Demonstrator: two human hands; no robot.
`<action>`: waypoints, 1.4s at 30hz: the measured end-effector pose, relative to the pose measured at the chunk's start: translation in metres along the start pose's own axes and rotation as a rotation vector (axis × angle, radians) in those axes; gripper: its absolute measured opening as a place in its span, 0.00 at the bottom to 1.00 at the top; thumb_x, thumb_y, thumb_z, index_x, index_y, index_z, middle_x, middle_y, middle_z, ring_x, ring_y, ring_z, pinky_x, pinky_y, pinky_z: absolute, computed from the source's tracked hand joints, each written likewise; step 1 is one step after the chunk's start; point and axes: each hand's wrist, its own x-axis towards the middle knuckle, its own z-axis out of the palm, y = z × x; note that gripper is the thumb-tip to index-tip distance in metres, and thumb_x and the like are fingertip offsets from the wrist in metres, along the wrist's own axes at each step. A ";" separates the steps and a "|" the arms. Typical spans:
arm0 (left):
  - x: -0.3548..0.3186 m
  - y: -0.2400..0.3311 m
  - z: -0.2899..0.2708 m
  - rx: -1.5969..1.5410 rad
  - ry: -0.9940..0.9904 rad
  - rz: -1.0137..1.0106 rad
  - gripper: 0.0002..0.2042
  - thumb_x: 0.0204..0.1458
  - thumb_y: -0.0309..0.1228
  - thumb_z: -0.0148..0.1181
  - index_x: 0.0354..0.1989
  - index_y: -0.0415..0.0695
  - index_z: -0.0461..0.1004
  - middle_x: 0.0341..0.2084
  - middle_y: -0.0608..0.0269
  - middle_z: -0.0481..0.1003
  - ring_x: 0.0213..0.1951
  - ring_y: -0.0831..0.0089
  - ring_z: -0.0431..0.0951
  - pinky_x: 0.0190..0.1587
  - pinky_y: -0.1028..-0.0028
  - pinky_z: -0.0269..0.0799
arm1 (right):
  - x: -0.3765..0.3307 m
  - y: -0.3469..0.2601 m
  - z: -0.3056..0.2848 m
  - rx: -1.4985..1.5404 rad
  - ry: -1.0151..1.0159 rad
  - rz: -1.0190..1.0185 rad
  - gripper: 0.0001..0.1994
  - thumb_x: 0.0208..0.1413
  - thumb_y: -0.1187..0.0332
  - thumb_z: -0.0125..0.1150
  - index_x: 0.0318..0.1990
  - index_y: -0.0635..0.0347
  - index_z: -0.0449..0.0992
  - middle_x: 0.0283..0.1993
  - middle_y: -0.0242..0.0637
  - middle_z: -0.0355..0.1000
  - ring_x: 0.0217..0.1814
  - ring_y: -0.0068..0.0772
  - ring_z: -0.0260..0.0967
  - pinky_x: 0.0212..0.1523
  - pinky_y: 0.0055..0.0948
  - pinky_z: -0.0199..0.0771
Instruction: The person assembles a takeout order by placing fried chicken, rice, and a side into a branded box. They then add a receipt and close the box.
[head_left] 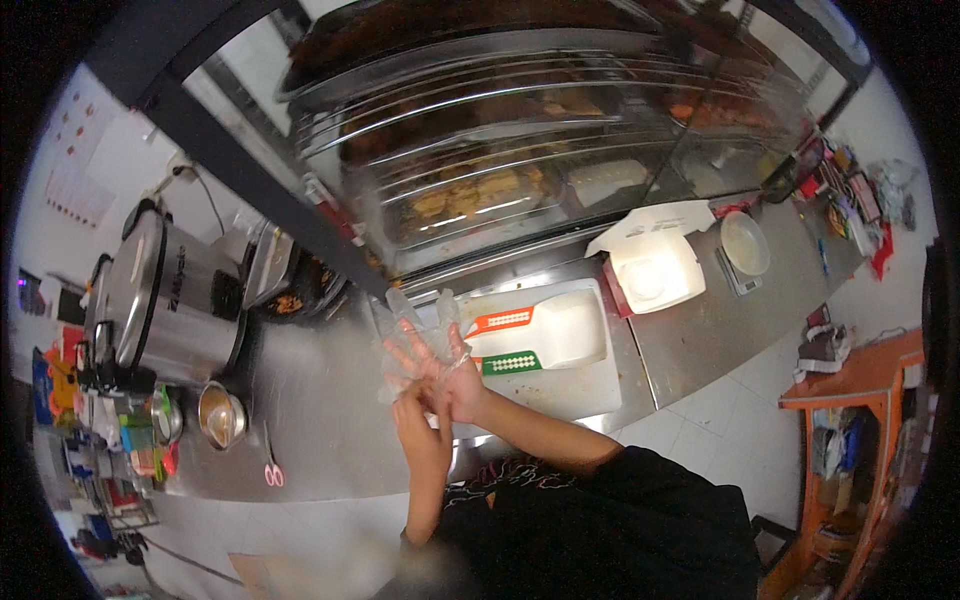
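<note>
My right hand (452, 382) is inside a clear disposable plastic glove (428, 315), palm showing and fingers spread. The loose glove tips stand out past the fingers. At the wrist, my left hand (420, 408) is bare, and its fingers are closed on the glove's lower part. Both hands are over the steel counter, at the left edge of a white board (588, 398). On that board, close to the right hand, lie a white scoop-like pan (572, 332), an orange handle (502, 320) and a green handle (508, 362), both dotted with light marks.
An open white takeaway box (655, 278) and a scale (743, 284) with a pale bowl (745, 243) stand right. Pink-handled scissors (273, 472), a metal bowl (222, 415) and a large steel cooker (185, 300) are left. A glass cabinet (480, 195) with food trays rises behind.
</note>
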 end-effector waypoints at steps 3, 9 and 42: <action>-0.012 0.015 0.007 -0.157 -0.155 -0.091 0.03 0.43 0.22 0.52 0.28 0.38 0.68 0.25 0.55 0.69 0.29 0.63 0.69 0.33 0.71 0.64 | -0.008 -0.010 -0.001 0.006 -0.006 -0.005 0.42 0.33 0.23 0.27 0.60 0.23 0.37 0.66 0.26 0.26 0.67 0.47 0.18 0.54 0.65 0.18; -0.042 0.032 0.026 -0.225 -0.367 0.161 0.07 0.40 0.21 0.54 0.30 0.41 0.70 0.27 0.56 0.70 0.32 0.58 0.70 0.38 0.67 0.64 | -0.021 -0.056 0.023 -0.288 0.325 -0.072 0.38 0.41 0.33 0.41 0.61 0.34 0.44 0.66 0.34 0.32 0.66 0.46 0.29 0.58 0.58 0.30; -0.046 -0.109 0.107 0.333 0.077 -0.541 0.17 0.34 0.24 0.57 0.33 0.41 0.57 0.32 0.45 0.67 0.34 0.50 0.69 0.38 0.64 0.63 | -0.425 -0.283 -0.163 -1.763 1.841 -0.793 0.19 0.47 0.66 0.51 0.48 0.61 0.63 0.38 0.53 0.67 0.42 0.53 0.64 0.40 0.37 0.65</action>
